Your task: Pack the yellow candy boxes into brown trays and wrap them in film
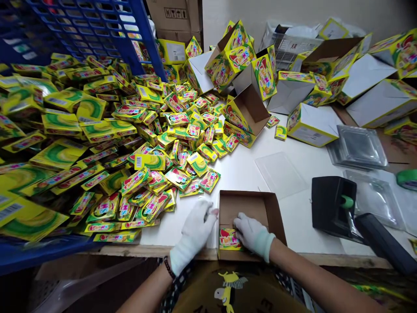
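Observation:
An open cardboard box (247, 202) with a brown inside lies at the table's front edge before me. In its near left corner rests a small yellow printed box (229, 238). My right hand (250, 232), in a white glove, reaches into the cardboard box with its fingers bent against the small box's right end. My left hand (198, 224), gloved too with a bare fingertip showing, is beside the cardboard box's left wall. Its thumb and forefinger are apart and it holds nothing that I can see. A large heap of small yellow boxes (150, 163) spreads to the left.
A blue plastic crate (143, 30) lies tipped at the left, around the heap. Printed cartons (249, 108) stand at the back and right. On the right are a black tape dispenser (329, 208), clear plastic trays (356, 145) and a flat clear sheet (280, 174).

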Demonstrator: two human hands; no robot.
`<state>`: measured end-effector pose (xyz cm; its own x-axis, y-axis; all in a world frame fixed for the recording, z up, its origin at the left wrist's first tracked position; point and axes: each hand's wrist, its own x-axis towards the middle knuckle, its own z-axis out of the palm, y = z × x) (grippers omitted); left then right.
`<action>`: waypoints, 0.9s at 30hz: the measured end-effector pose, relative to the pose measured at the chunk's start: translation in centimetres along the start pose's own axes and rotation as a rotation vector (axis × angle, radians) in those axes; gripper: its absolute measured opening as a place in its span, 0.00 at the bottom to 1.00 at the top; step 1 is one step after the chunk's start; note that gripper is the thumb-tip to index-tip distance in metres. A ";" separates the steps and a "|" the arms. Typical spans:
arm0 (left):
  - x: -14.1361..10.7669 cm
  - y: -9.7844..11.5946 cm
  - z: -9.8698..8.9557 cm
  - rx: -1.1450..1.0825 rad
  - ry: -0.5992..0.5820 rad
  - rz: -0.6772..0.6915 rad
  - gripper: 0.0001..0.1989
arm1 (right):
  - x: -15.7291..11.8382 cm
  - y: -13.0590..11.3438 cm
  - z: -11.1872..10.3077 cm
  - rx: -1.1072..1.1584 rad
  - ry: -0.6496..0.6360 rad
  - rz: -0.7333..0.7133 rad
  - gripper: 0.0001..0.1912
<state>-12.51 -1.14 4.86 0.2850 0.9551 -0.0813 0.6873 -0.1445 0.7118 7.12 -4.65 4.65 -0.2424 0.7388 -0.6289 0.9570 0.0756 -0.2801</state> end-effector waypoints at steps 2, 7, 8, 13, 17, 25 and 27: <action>2.8 -0.1 -0.6 0.250 0.121 0.055 0.19 | 0.0 0.2 0.1 0.011 -0.011 -0.019 0.14; 8.1 -1.1 -1.3 0.401 0.109 0.040 0.23 | 0.0 1.8 -2.2 0.220 0.137 -0.100 0.17; 8.1 -1.4 -1.6 0.325 0.142 0.038 0.23 | -0.1 2.0 -3.0 0.292 0.230 -0.106 0.14; 3.2 -0.8 -4.0 -0.170 0.180 0.126 0.30 | -0.8 2.1 -6.9 0.851 0.488 -0.143 0.21; 0.1 0.8 -4.1 -0.111 -0.083 0.396 0.28 | -1.3 2.3 -7.9 0.961 0.275 -0.301 0.21; 11.1 -2.4 -5.2 0.450 0.091 0.343 0.24 | 0.9 4.5 -3.5 0.445 0.135 -0.131 0.13; 13.9 -2.9 -5.2 0.567 0.057 0.311 0.31 | 1.9 3.9 -2.6 0.352 0.158 -0.118 0.13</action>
<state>-14.00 13.94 5.35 0.5026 0.8565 0.1178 0.8288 -0.5161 0.2161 10.81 -1.21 4.29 -0.2939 0.8344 -0.4662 0.8045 -0.0475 -0.5920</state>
